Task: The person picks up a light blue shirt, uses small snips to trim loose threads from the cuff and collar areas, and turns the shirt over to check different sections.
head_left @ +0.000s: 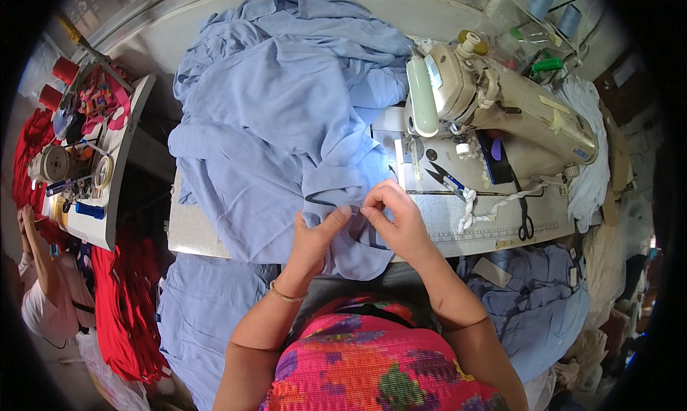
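A large heap of light blue fabric [265, 118] covers the left and middle of the sewing table and hangs over its front edge. My left hand [320, 238] grips a gathered part of this cloth, thumb on top. Close beside it, my right hand [390, 214] pinches the same cloth between thumb and fingertips. Both hands are just left of and nearer than the needle area of a beige sewing machine [501, 96]. A bright lamp spot falls on the cloth beyond my right hand. What lies under my fingers is hidden.
Right of my hands lie thread snips [445, 178], a white braided cord [490, 212], black scissors [526, 218] and a dark phone [495, 157]. More blue cloth [544, 304] hangs at the right. At left, a person [50, 289] is near another table [122, 168] and red fabric [125, 318].
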Available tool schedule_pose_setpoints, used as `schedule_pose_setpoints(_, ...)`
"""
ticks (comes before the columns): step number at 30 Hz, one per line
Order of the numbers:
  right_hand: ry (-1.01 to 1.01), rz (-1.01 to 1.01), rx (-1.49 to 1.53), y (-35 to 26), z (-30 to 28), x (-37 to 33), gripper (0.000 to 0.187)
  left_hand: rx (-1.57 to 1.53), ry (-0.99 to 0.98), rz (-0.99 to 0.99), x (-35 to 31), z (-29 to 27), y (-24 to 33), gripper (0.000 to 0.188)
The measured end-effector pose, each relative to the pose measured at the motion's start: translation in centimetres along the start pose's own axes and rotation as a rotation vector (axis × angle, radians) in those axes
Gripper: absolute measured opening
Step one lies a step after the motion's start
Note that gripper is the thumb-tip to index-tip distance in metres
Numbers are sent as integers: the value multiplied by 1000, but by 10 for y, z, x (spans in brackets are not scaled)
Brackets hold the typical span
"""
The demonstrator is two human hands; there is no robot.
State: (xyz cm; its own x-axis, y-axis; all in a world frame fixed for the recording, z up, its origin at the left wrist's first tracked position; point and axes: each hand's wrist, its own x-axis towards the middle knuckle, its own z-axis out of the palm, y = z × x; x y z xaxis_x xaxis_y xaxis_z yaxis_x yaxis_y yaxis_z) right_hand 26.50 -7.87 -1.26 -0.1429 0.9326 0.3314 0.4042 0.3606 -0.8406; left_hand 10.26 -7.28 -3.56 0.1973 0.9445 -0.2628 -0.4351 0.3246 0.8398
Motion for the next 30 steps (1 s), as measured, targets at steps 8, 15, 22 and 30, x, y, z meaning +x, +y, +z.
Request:
schedule_pose_setpoints(8, -247, 200, -5, 1, -18, -16, 12, -195, 67, -80, 0, 2, 7, 37)
schedule_pose_setpoints(15, 19, 37, 18, -2, 0, 1, 13, -88, 25, -3, -5, 2, 2, 33)
schedule_pose_setpoints(22, 125, 374, 589, 18, -2, -6, 6, -168, 2, -40, -1, -3, -2, 43)
schedule_pose_setpoints(30, 105, -30, 15, -7, 2, -5, 10, -174, 41, -102, -4, -4, 0, 39)
